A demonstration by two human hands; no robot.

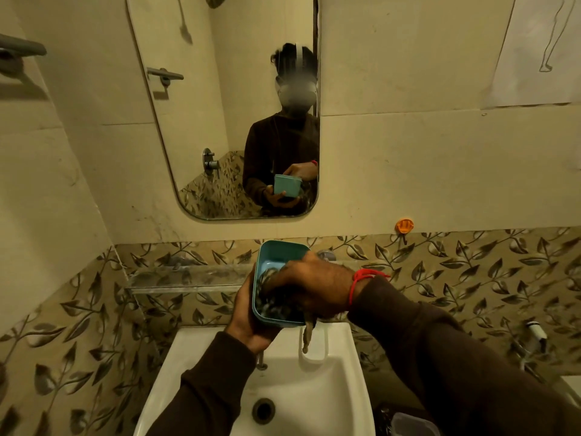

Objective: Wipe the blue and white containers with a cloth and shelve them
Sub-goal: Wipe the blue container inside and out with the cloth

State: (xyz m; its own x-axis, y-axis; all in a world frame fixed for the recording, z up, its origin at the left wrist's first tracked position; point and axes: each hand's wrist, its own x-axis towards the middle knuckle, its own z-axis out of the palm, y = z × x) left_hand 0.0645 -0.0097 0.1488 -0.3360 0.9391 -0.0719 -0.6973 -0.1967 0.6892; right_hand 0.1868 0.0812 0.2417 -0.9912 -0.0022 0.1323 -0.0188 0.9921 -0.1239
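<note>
Watching from my end, I saw the blue container (273, 261) held up at the centre of the frame, above the white sink (345, 366) that filled the lower middle. The left hand (248, 322) cupped it from below and from the left side, fingers wrapped around its wall, with the open side tilted toward the camera. The right hand (311, 286) reached in from the right, fingers curled tight around a dark cloth (279, 305) pressed against the container's inside. 1 end of the cloth hung down past the lower rim over the sink. A red thread (361, 280) circled the right wrist. The mirror (188, 121) in the upper middle reflected both hands and the container. An orange hook (404, 225) sat on the wall at the right.
</note>
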